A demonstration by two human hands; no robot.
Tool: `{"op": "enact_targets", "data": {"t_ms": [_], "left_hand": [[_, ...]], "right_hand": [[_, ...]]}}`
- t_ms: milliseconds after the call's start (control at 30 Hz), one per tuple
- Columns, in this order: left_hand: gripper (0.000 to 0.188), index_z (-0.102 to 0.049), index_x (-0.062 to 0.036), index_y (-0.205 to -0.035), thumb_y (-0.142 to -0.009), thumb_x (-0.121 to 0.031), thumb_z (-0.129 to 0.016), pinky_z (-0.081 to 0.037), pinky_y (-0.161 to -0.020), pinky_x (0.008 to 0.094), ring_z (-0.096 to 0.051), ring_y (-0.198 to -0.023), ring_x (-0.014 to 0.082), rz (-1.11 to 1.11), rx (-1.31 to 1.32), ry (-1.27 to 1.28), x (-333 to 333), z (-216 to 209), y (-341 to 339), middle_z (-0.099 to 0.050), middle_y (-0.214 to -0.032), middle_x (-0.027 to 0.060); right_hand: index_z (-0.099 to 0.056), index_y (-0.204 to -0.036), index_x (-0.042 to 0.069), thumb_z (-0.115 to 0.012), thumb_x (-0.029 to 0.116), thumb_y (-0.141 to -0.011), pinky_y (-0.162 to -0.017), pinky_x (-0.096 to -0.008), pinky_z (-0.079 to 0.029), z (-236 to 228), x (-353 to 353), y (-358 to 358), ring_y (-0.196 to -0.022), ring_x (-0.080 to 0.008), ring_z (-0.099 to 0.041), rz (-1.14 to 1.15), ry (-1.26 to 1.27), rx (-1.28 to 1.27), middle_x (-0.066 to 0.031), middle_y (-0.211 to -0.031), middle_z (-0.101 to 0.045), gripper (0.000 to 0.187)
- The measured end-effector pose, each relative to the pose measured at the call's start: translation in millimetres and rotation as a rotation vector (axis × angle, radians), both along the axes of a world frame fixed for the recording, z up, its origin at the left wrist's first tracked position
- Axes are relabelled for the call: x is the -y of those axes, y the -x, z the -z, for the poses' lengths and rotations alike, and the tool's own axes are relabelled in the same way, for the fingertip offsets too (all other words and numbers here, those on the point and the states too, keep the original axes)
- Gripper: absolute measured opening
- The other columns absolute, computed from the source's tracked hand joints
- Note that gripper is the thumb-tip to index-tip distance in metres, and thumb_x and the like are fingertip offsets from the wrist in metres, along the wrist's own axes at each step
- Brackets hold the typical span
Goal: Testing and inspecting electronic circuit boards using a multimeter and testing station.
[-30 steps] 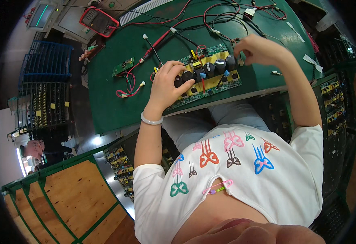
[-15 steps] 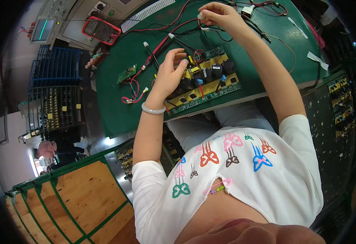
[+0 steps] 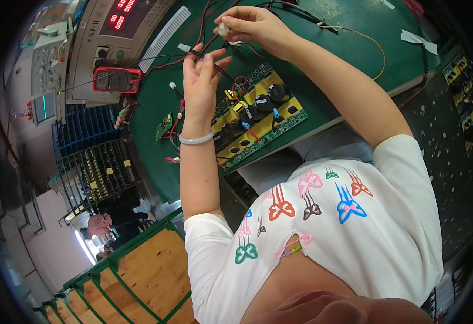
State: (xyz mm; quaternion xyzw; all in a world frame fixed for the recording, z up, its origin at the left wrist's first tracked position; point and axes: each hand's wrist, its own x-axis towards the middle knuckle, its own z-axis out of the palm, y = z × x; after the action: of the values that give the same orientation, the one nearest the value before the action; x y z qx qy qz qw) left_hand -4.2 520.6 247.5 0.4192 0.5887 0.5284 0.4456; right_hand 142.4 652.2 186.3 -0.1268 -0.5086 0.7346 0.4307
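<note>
White connector (image 3: 223, 29) between right fingers (image 3: 237, 23) (pinched tight); black cable (image 3: 224, 74) held among left fingers (image 3: 207, 65).

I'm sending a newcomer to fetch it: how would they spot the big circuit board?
Find the green table, then look near its edge on the person's side. There lies the big circuit board, with yellow strips along it. Its dark cylinders set it apart from the much smaller green board to its left.
</note>
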Motion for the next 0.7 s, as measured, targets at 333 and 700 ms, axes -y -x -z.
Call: {"op": "enact_targets", "data": {"t_ms": [333,700], "left_hand": [[0.046,-0.05,0.0016,-0.141,-0.111,-0.033,-0.047,-0.05,-0.068,0.0262,-0.054,-0.065,0.0105,-0.091,-0.255,-0.376,-12.5,8.8,-6.1,-0.053,-0.071,0.0004],[0.033,-0.057,-0.0008,-0.134,-0.108,-0.022,-0.055,-0.05,-0.064,0.0243,-0.058,-0.067,0.008,-0.188,-0.419,-0.486,-7.4,12.8,-5.6,-0.059,-0.076,0.001]], "right_hand": [[-0.068,-0.124,0.006,-0.068,0.03,-0.1,-0.095,-0.0289,-0.055,-13.2,10.5,-7.3,-0.107,-0.0141,-0.068,-0.052,0.078,-0.072,-0.0077,-0.118,-0.072,0.033],[-0.068,-0.127,0.004,-0.07,0.02,-0.099,-0.103,-0.0337,-0.054,-16.0,16.3,-8.4,-0.111,-0.0191,-0.069,-0.082,0.007,-0.176,-0.0114,-0.124,-0.071,0.033]]}}
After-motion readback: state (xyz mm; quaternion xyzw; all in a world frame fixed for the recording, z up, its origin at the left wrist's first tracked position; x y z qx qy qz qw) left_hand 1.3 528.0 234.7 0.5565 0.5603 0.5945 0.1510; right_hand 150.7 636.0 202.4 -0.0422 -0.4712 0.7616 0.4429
